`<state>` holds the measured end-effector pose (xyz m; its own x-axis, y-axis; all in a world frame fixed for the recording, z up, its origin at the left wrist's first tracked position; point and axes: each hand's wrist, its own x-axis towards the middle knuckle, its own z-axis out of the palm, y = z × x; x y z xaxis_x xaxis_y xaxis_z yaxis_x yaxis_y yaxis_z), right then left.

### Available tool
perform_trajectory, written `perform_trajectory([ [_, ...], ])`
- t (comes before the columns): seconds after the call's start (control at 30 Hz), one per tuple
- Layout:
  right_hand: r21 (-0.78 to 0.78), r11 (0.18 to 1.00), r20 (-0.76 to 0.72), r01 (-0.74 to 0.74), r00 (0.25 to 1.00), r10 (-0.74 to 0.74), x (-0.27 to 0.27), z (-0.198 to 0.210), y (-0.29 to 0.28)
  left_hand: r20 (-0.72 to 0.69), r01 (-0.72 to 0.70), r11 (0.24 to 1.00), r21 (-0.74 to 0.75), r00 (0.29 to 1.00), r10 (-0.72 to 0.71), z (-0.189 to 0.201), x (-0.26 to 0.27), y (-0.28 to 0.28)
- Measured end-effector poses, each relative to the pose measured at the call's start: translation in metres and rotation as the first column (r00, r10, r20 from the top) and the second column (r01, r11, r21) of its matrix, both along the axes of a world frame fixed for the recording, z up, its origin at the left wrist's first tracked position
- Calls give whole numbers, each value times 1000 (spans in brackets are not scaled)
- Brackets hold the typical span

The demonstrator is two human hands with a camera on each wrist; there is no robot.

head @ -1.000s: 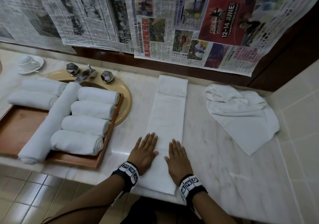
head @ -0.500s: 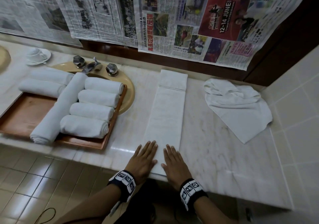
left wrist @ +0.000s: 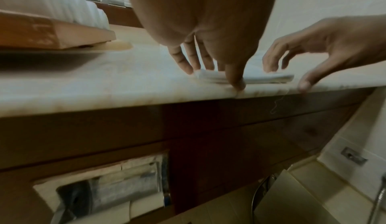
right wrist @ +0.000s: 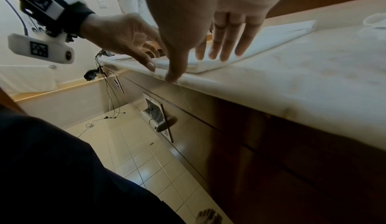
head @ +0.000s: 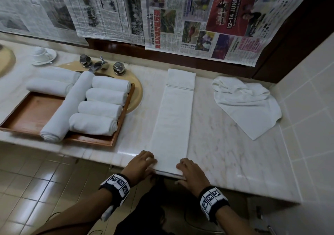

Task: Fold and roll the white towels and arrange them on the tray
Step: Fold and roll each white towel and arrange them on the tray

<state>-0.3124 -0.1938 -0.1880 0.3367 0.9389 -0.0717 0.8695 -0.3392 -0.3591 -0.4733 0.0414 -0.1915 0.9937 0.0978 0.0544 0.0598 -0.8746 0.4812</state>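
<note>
A white towel (head: 171, 122), folded into a long narrow strip, lies on the marble counter and runs from the back wall to the front edge. My left hand (head: 144, 162) rests its fingertips on the strip's near left corner (left wrist: 211, 76), thumb down at the counter's rim. My right hand (head: 189, 171) lays nearly straight fingers (right wrist: 221, 46) on the near right corner, thumb also at the rim. Neither hand closes round the cloth. The wooden tray (head: 27, 115) at left carries several rolled towels (head: 101, 106) and one long roll (head: 68, 108) laid across it.
A crumpled white towel (head: 247, 104) lies at the back right by the tiled wall. The tray sits over a beige sink (head: 137, 97) with taps (head: 101, 65); a cup and saucer (head: 42, 54) stand behind it. Newspapers cover the wall. A paper holder (right wrist: 158, 120) sits under the counter.
Both hands have slid back along the strip, from lying flat on it to its near end at the counter edge. Their fingers have bent and the thumbs have dropped to the rim.
</note>
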Motion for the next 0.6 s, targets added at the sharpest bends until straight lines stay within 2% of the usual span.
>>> perform_trajectory([
  [0.07, -38, 998, -62, 49, 997, -52, 1, 1, 3, -10, 5, 1000, -24, 1000, -5, 4, 5, 1],
  [0.13, -7, 995, -124, 101, 987, -101, 4, 1, 4, -20, 12, 1000, -25, 1000, -12, 7, 8, 5],
  [0.27, 0, 995, -135, 104, 986, -103, 12, 3, 8, -59, 93, 993, 65, 994, -90, 13, 11, 9],
  [0.43, 35, 964, -280, 263, 929, -243, 18, 13, 9, -218, 179, 966, 187, 966, -137, 22, 17, 13],
  [0.6, -20, 943, -376, 332, 872, -315, 22, 17, 11, -329, 30, 998, 52, 944, -11, 34, 38, 15],
])
